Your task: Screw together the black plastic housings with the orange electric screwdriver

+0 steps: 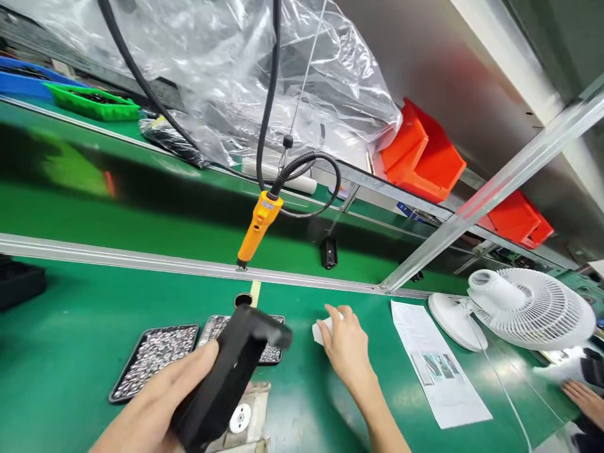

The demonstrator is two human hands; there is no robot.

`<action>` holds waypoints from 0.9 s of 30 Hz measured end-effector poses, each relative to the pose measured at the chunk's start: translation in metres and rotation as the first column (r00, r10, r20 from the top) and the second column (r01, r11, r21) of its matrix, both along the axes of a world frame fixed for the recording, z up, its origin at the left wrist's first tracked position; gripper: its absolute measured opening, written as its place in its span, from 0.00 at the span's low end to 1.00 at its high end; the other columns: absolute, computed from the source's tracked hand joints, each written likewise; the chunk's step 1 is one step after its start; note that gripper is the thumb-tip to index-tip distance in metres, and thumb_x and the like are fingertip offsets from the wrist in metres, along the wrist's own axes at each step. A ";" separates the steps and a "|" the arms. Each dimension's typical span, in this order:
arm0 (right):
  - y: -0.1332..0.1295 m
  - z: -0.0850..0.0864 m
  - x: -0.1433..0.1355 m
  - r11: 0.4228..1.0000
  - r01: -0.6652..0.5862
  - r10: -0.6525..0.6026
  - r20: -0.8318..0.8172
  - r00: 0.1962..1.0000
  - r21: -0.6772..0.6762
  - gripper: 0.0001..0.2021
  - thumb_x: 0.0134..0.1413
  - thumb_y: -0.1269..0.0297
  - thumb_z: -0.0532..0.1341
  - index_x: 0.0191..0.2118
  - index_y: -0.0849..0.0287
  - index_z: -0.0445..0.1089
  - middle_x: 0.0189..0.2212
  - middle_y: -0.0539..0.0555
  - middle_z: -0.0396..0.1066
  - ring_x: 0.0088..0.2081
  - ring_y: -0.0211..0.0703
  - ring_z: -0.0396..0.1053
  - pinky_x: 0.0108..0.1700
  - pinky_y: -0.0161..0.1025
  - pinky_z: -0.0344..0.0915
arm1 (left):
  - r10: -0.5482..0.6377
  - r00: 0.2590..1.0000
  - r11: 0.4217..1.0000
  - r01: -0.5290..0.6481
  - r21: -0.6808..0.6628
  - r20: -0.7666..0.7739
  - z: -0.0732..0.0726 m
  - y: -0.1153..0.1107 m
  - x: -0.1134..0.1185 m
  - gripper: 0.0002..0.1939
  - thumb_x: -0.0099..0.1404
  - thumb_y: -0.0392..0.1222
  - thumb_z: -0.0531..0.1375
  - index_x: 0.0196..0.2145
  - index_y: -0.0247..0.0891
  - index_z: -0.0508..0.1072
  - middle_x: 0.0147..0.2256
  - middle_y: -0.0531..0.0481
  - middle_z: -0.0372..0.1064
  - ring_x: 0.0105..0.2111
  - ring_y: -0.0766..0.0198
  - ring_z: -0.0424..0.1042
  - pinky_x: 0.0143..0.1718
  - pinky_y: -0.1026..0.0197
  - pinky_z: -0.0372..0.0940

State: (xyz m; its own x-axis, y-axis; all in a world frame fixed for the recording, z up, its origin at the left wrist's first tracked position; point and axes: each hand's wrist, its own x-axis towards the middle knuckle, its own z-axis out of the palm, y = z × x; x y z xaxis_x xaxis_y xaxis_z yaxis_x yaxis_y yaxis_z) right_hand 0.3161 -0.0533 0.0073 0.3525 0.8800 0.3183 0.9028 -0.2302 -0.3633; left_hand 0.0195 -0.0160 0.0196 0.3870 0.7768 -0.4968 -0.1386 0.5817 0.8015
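My left hand (158, 396) is closed around a long black plastic housing (229, 377), which it holds tilted above the bench. The housing's upper end has a short arm sticking out to the right. My right hand (346, 346) rests low over the green bench top, its fingers closed on a small white piece (319, 332) that could be folded paper or cloth. Behind the housing, two black trays of small shiny metal parts lie side by side: the left tray (158, 355) and the partly hidden right tray (275, 354). Below them sits a worn pale fixture (257, 402) with a white disc (240, 418).
An orange electric screwdriver (258, 228) hangs from a cable over the bench. A printed sheet (438, 365) and a white fan (528, 308) are on the right. Red bins (425, 157) and plastic wrap (226, 69) occupy the shelf. Another person's hand (585, 399) shows at the right edge.
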 end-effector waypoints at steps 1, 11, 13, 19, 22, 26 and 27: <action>-0.006 -0.012 0.008 1.000 0.019 -0.020 -0.017 1.000 -0.009 0.13 0.61 0.72 0.63 0.50 0.65 0.77 0.46 0.71 0.71 0.44 0.67 0.73 0.43 0.59 0.72 | 0.033 0.993 0.990 -0.017 -0.142 0.110 0.008 0.002 0.001 0.31 0.66 0.61 0.66 0.57 0.35 0.75 0.52 0.36 0.75 0.49 0.42 0.76 0.44 0.55 0.77; -0.016 0.039 -0.086 0.796 -0.419 0.579 -0.348 0.737 0.437 0.06 0.68 0.69 0.61 0.47 0.53 0.72 0.42 0.52 0.72 0.42 0.41 0.73 0.41 0.35 0.73 | 0.172 0.885 0.953 -0.037 -0.302 0.433 0.005 0.003 0.011 0.24 0.72 0.47 0.65 0.58 0.27 0.73 0.45 0.33 0.76 0.39 0.52 0.78 0.44 0.55 0.76; -0.010 0.049 -0.114 0.699 -0.528 0.688 -0.251 0.681 0.483 0.10 0.67 0.74 0.61 0.50 0.56 0.71 0.44 0.54 0.72 0.44 0.41 0.72 0.42 0.35 0.72 | 0.206 0.872 0.949 -0.067 -0.309 0.443 0.006 -0.001 0.011 0.21 0.71 0.42 0.66 0.58 0.31 0.74 0.47 0.38 0.76 0.41 0.53 0.78 0.45 0.58 0.75; 0.010 0.037 -0.146 0.653 -0.542 0.522 0.204 0.828 0.528 0.08 0.67 0.79 0.59 0.45 0.62 0.72 0.33 0.53 0.74 0.39 0.46 0.70 0.42 0.44 0.60 | 0.274 0.816 0.937 -0.109 -0.331 0.509 0.001 -0.004 0.010 0.18 0.69 0.40 0.68 0.55 0.34 0.77 0.49 0.42 0.76 0.48 0.53 0.76 0.50 0.58 0.72; 0.010 0.033 -0.146 0.611 -0.616 0.530 0.320 0.785 0.498 0.08 0.66 0.79 0.59 0.39 0.62 0.72 0.27 0.51 0.72 0.33 0.43 0.71 0.39 0.43 0.55 | 0.281 0.806 0.933 -0.104 -0.343 0.520 -0.001 -0.004 0.010 0.19 0.65 0.42 0.72 0.51 0.34 0.78 0.46 0.43 0.77 0.47 0.54 0.75 0.48 0.60 0.72; 0.008 0.030 -0.147 0.638 -0.629 0.501 0.380 0.777 0.444 0.09 0.66 0.79 0.58 0.35 0.59 0.70 0.24 0.49 0.70 0.33 0.43 0.72 0.41 0.45 0.55 | 0.270 0.821 0.942 -0.119 -0.313 0.503 -0.002 -0.005 0.011 0.22 0.62 0.49 0.74 0.48 0.32 0.80 0.43 0.44 0.77 0.43 0.58 0.75 0.42 0.64 0.71; 0.008 0.029 -0.147 0.667 -0.585 0.474 0.343 0.811 0.462 0.09 0.67 0.78 0.58 0.35 0.59 0.70 0.25 0.49 0.70 0.34 0.45 0.72 0.43 0.46 0.55 | 0.266 0.823 0.947 -0.126 -0.295 0.503 -0.002 -0.006 0.011 0.23 0.63 0.49 0.73 0.49 0.33 0.80 0.43 0.44 0.77 0.43 0.58 0.75 0.44 0.63 0.71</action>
